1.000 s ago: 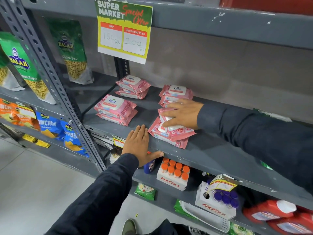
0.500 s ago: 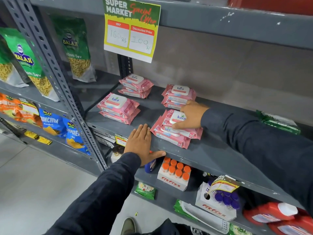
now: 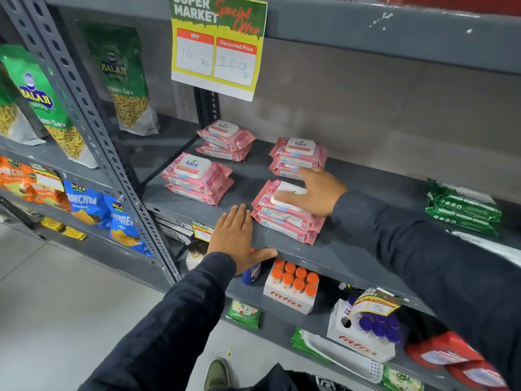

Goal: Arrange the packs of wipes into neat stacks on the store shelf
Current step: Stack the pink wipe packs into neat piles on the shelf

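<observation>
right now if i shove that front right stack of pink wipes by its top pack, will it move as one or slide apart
Probably slides apart: the front right stack is glossy film packs laid loose, already slightly offset. The packs look soft, so they would likely squash, not tip. The right hand lies flat on the top one's rigid lid.

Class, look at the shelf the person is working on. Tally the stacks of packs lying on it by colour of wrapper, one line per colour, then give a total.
Pink stacks of wipes: 4, namely back left, back right, front left and front right, the last under the right hand.
Green stacks: 1.
Total: 5 stacks.
</observation>
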### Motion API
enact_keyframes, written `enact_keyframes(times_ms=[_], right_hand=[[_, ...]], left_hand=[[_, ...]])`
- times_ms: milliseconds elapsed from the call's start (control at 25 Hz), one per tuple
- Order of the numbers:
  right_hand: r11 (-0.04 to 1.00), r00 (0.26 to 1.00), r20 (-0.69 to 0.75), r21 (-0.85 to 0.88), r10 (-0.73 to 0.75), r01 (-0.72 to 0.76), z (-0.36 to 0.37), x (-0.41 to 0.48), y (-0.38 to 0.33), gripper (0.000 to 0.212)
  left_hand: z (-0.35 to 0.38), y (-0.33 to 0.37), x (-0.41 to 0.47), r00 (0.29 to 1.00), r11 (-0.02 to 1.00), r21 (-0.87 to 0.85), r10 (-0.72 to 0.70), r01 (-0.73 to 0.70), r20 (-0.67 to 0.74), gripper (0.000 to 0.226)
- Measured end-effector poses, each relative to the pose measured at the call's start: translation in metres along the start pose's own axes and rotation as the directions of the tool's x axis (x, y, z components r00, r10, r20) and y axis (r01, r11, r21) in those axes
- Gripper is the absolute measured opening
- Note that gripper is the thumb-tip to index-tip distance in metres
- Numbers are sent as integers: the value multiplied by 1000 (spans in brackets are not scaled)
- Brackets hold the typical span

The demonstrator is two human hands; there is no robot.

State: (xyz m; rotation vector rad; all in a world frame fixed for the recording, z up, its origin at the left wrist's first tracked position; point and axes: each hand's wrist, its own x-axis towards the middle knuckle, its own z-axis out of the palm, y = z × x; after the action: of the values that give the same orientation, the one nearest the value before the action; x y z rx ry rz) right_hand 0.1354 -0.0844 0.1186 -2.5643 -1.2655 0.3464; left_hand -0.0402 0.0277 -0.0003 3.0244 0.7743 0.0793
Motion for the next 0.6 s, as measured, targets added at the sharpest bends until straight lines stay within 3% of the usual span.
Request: enact_keyframes(times_ms=[40,120,200,280,320,440,600], right_hand=[[973,993,-113,231,26,0,-1,-6,4,89],[744,919,-299,668,257,10,5,-23,12,70],[392,829,-183,919,529,-47,30,-43,21,72],[132,780,11,984,626,-121,60,-56,26,71],[57,776,81,987,626,-149,73,-58,29,76],[-55,832,142,990,537,-133,82,-63,21,65],[-80,872,122,992,473,-95,73,-64,11,50]], left_hand=[[1,0,0,1000,1000,-3,-1,1,-4,127],[1,0,1,1000,1000,-27,-10,10,-11,128],[1,-1,3,1000,996,-83,-28,28,-2,129],[0,-2,4,999,991,-131,-36,36,7,130],[0,-2,4,999,989,-146,-35,36,8,130],[0,-2,3,1000,991,-135,-19,17,-15,129],[3,-2,3,1000,995,-96,-11,9,-20,127]])
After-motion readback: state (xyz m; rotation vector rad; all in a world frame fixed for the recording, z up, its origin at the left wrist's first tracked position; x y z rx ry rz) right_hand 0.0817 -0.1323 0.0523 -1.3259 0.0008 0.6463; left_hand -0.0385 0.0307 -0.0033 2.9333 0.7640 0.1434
